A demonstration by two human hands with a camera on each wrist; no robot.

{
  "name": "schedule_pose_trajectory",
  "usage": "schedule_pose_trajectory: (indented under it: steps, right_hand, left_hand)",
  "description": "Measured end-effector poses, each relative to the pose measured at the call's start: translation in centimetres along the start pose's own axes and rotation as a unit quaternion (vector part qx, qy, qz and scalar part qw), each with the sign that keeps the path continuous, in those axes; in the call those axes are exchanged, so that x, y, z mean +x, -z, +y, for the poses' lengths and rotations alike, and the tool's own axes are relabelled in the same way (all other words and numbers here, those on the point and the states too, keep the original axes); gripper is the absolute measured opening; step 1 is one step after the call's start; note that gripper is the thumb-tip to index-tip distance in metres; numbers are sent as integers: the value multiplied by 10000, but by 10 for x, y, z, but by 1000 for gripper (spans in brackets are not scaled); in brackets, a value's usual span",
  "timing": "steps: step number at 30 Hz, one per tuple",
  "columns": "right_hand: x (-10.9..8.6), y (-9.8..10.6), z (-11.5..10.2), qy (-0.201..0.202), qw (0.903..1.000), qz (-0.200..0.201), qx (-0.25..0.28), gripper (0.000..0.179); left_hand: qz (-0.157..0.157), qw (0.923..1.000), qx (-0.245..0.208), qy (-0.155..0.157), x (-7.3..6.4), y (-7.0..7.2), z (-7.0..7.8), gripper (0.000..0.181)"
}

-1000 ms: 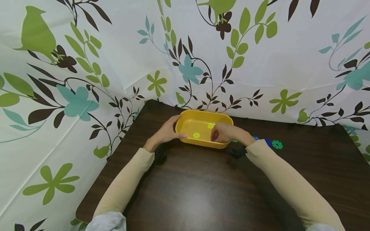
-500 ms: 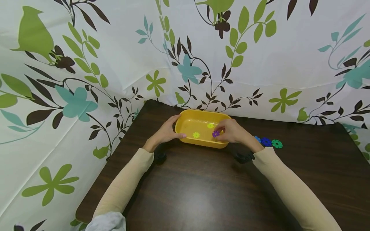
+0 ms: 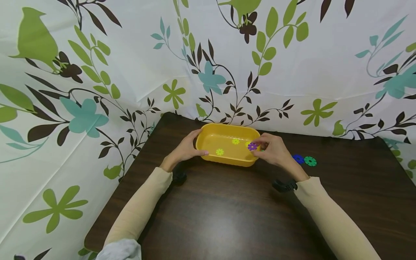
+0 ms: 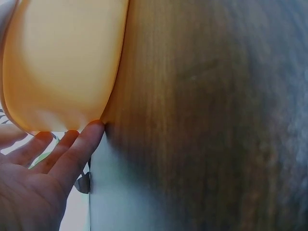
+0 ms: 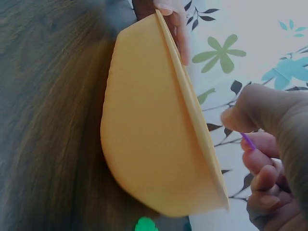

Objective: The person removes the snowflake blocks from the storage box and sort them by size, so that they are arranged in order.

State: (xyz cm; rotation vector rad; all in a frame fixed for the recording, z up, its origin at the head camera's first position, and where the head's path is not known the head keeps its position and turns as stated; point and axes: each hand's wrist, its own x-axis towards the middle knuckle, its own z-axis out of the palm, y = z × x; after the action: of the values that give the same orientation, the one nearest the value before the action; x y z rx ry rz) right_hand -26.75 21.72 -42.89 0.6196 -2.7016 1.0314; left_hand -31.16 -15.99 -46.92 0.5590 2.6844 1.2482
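A yellow plastic tub stands near the back of the table, with several small yellow-green flower-shaped discs on its floor. My left hand holds its left end, thumb along the front rim and fingers round the outside. In the left wrist view the fingertips touch the tub's end wall. Over the right end, my right hand pinches a purple slotted flower disc between thumb and fingers. From the right wrist the purple disc shows edge-on, above the rim.
Right of the tub, a dark blue disc and a green disc lie on the dark wood table. Behind the table hangs a white cloth printed with leaves and birds. Each wrist wears a black strap.
My right hand has risen from inside the tub and moved right with the purple disc, now over the right rim. The left hand keeps its hold on the tub.
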Motion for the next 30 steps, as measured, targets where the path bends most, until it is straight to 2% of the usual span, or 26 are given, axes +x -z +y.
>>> schedule_pose_trajectory:
  steps: [12,19,30]
  right_hand:
    - [-36,24,28,-318,9954,904,40,26]
    - [-59,42,48,-343,9896,1394,20,25]
    - [-98,72,93,-1099,9786,1698,-388,26]
  left_hand:
    - [-18,10000,-42,17,0,0,-1,110]
    - [1,10000,-63,19,-1,-1,0,108]
    - [11,10000,31,42,1,-3,-1,108]
